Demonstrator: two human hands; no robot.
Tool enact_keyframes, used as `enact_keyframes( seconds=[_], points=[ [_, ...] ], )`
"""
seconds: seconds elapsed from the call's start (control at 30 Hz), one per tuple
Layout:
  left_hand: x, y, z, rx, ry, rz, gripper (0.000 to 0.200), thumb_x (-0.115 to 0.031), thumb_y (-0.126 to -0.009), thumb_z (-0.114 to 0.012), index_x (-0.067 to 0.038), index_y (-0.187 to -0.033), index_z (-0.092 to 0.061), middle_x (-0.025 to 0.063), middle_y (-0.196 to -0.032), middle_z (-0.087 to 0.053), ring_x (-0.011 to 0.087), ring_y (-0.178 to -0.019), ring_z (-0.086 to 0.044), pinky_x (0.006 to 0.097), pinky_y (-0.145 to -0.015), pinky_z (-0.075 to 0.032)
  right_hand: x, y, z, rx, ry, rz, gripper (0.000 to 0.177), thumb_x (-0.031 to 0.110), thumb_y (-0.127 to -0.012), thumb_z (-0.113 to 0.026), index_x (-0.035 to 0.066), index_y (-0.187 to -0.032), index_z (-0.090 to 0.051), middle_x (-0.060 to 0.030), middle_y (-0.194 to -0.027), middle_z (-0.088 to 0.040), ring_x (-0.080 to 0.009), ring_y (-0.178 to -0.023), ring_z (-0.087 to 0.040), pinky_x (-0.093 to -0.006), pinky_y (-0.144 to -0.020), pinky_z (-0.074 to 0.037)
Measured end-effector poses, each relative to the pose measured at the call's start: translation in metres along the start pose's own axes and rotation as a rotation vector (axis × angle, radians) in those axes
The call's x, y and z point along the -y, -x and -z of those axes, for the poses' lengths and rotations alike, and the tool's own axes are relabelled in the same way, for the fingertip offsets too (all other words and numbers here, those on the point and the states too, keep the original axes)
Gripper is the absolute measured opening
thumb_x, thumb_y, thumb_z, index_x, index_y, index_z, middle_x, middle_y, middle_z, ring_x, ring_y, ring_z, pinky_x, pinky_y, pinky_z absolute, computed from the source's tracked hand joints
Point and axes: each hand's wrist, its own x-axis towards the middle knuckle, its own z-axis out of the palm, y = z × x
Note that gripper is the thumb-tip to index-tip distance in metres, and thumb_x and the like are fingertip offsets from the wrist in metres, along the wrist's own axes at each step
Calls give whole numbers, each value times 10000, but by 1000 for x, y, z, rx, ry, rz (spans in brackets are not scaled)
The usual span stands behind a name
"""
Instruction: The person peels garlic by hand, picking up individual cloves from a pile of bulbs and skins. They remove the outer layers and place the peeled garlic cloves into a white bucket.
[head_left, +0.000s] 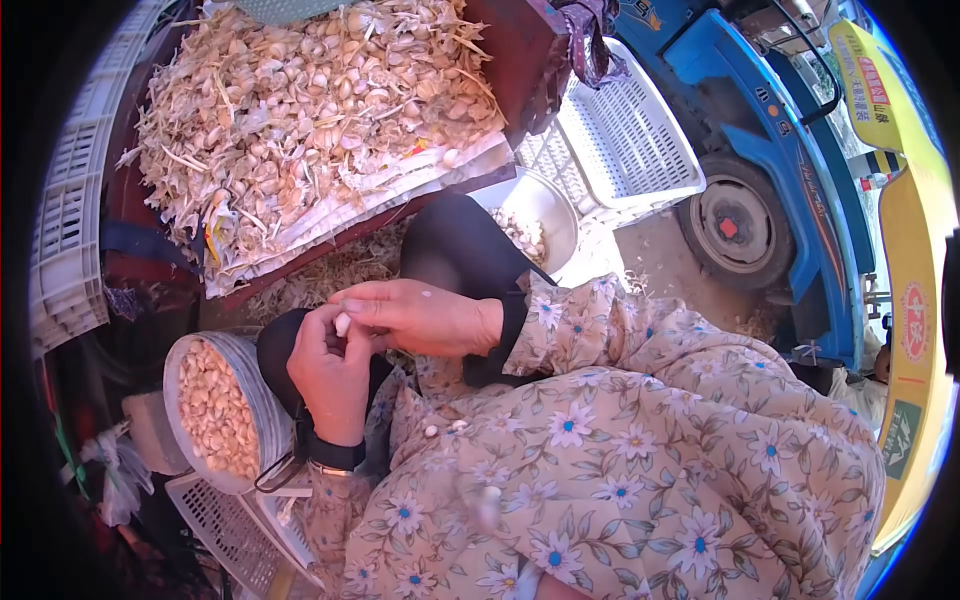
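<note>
Both hands meet above my lap. My left hand [332, 375], with a dark band at the wrist, pinches a pale garlic clove [343, 324] at its fingertips. From the right, my right hand [420, 315] reaches over with its fingers closed on the same clove. A few loose cloves [445, 428] rest on the flowered garment [620, 440]. Just left of my left hand is a round tub [268, 400] full of unpeeled cloves. Beyond my hands, a heap of garlic cloves and husks [320, 120] covers a low table.
A metal bowl [567, 215] with some cloves stands beyond my right knee. White plastic crates [650, 140] are behind it, with another crate [70, 200] at the far left. A blue vehicle [790, 160] with a wheel and a yellow printed cover [915, 300] are on the right.
</note>
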Motion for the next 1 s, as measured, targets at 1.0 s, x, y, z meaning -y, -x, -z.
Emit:
enact_keyframes(
  seconds=[1.0],
  points=[
    [-93,-3,95,303,1457,275,183,-186,-922,-504,-42,-962,-400,64,-658,-469,74,-473,-384,212,-388,-312,16,-19,29,-133,1537,350,306,125,-697,-645,67,-992,-583,-122,-914,-597,-313,-879,-587,-419,-738,-461]
  ],
)
